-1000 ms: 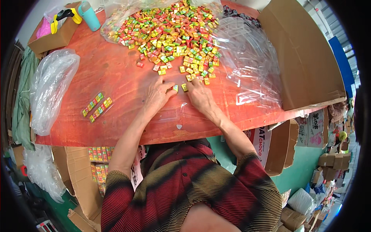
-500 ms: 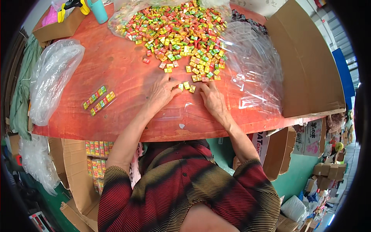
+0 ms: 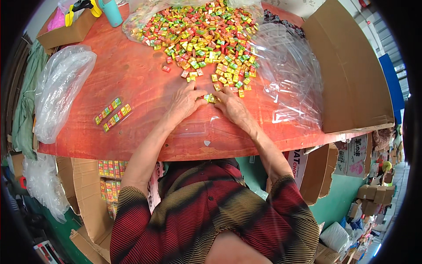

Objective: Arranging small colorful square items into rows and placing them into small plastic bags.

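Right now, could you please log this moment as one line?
left hand: at small boxes; right hand: at same boxes; ahead: loose box pile; left side: two box rows

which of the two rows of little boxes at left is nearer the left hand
The lower-right row of small, multicoloured rectangular boxes; the other row lies farther left of the left hand.

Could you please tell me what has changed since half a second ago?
The right hand moved left, toward the left hand, to the small boxes between them, which now lie closer together; whether they are gripped is unclear. The left hand, most of the pile, the two rows of boxes and the clear bag at left hardly moved.
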`<state>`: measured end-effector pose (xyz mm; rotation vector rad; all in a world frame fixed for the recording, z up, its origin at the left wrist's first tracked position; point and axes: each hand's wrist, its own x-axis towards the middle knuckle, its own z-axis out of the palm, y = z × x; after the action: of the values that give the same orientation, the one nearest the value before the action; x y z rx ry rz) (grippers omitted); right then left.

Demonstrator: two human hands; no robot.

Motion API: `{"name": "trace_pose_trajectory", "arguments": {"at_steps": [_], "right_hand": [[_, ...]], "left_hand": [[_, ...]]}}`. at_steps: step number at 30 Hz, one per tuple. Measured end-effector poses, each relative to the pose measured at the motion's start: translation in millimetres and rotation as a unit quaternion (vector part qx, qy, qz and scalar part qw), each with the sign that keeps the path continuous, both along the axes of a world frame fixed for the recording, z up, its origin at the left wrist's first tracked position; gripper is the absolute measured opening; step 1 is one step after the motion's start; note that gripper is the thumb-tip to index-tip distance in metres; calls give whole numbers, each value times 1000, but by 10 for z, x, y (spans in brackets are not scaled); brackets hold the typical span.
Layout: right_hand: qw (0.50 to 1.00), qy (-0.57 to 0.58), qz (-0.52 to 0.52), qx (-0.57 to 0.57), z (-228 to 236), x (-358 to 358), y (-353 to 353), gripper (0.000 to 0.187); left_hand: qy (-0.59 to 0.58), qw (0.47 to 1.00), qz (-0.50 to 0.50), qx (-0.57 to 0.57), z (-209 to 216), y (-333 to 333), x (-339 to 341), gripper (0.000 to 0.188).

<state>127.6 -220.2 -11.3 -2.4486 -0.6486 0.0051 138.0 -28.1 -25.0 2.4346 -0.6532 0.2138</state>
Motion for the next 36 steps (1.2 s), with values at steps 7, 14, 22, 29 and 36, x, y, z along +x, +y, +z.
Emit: {"name": "trace_pose_trajectory", "arguments": {"at_steps": [7, 14, 22, 29, 36], "right_hand": [[999, 4, 35, 1, 62, -56, -11, 35], [1000, -8, 21, -21, -7, -48, 44, 37], [998, 4, 57, -15, 13, -2, 2, 42], [992, 74, 67, 75, 14, 41, -111, 43], [999, 17, 20, 28, -5, -35, 41, 36]], "left_hand": [[11, 1000, 5, -27, 96, 4, -191, 32], [52, 998, 8, -20, 77, 27, -178, 32], [57, 997, -36, -29, -46, 128, -105, 34], [92, 996, 9, -12, 124, 31, -207, 37], [44, 997, 38, -53, 54, -28, -196, 29]]}}
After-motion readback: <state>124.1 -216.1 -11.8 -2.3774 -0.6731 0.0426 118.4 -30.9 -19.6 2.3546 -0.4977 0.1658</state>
